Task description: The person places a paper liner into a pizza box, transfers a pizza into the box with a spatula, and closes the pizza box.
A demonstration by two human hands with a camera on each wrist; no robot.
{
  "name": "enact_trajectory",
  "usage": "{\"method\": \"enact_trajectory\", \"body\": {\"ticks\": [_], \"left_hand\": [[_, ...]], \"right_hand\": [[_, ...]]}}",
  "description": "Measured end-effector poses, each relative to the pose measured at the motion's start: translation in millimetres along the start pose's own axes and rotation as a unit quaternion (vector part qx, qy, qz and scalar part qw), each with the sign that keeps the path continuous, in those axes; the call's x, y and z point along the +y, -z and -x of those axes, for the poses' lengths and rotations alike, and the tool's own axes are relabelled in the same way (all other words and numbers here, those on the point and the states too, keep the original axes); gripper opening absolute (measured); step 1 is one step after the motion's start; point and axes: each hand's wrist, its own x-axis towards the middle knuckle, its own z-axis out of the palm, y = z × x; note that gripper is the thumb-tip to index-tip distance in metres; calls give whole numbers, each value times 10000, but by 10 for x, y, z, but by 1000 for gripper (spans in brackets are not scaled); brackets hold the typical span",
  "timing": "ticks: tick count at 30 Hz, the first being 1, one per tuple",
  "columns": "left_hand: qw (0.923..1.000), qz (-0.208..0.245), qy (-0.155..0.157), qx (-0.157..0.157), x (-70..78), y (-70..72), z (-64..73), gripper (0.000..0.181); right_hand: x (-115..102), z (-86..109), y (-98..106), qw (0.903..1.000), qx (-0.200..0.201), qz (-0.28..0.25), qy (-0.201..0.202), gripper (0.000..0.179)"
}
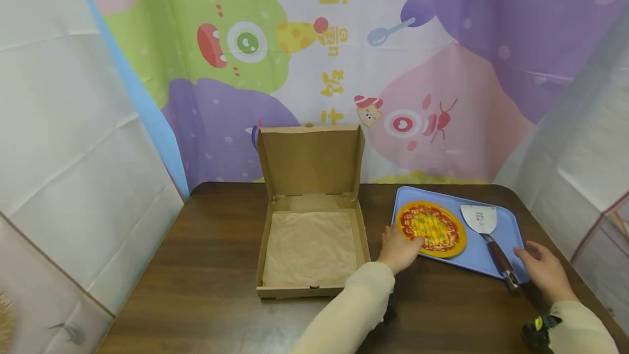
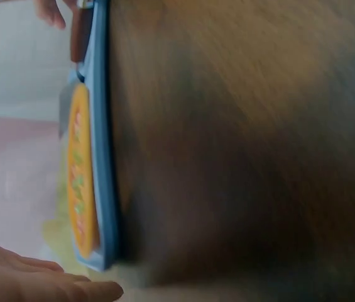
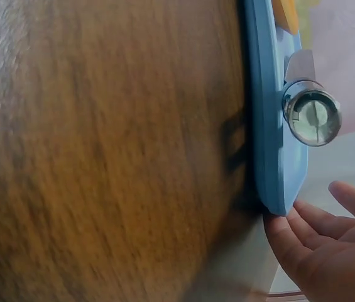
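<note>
A blue tray [image 1: 472, 262] lies on the right part of the table. On it sit a toy pizza [image 1: 429, 227] with an orange crust and, to its right, a pizza spatula [image 1: 479, 218] with a brown handle [image 1: 499, 255] that reaches over the tray's near edge. My left hand [image 1: 399, 250] is at the tray's left end beside the pizza, fingers extended and thumb apart in the left wrist view. At the other end, my right hand [image 1: 544, 270] has its fingertips right at the tray's corner, thumb raised away from the rim in the right wrist view.
An open cardboard pizza box [image 1: 262, 266] stands left of the tray, lid upright at the back, lined with brown paper [image 1: 310, 247]. Behind the dark wooden table [image 1: 196, 288] hangs a cartoon-printed curtain [image 1: 314, 70]. White sheets flank both sides.
</note>
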Motion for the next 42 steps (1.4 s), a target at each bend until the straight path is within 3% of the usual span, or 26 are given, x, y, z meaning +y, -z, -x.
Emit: {"method": "enact_trajectory", "body": {"ticks": [7,11,20,23,29,42], "left_hand": [[9992,366,141,-45,-94,21,-114,82],[9990,416,72,-173,-139,30,-151,78],[9915,1223,-358,-257,-153,51,-167,41],[9927,1180,-224,-150,-147,36,-148,46],[9960,869,218,-37,-126,-8,-75,76],[9979,580,233,-192,-174,-12,123,83]], "right_hand": [[19,-21,9,10000,-16,25,-30,75],[22,-18,14,9999,-4,34,-136,75],[1,-13,15,10000,16,54,-31,74],[8,-10,18,9999,17,86,-69,73],[35,3,36,9998,8,110,-169,74],[94,60,101,9985,-260,468,70,76]]}}
